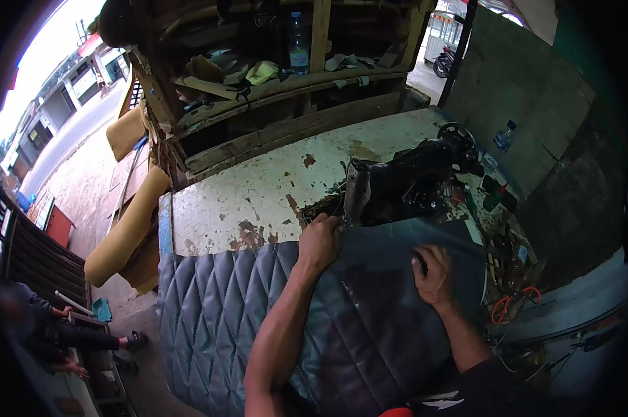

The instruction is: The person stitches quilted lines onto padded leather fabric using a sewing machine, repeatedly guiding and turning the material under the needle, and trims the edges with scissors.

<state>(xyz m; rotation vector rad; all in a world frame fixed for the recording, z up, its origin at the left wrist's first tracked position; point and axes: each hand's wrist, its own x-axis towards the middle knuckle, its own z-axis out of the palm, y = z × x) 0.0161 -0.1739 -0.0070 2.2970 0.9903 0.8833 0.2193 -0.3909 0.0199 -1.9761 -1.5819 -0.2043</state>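
Dark quilted leather-like material (223,306) with diamond stitching covers the front of a worn white table (237,201) and hangs over its near edge. A black sewing machine (404,177) stands on the table behind it. My left hand (320,243) is beside the machine's needle end, at the far edge of the material, its fingers closed; what they hold, if anything, is hidden. My right hand (433,273) rests on the smooth part of the material, right of the machine head, fingers bent and slightly apart.
Orange-handled scissors (514,304) lie among clutter at the right. One water bottle (502,137) stands behind the machine, another (299,45) on the wooden shelf (286,87). Yellow foam (123,240) leans at the table's left. A seated person (57,333) is at lower left.
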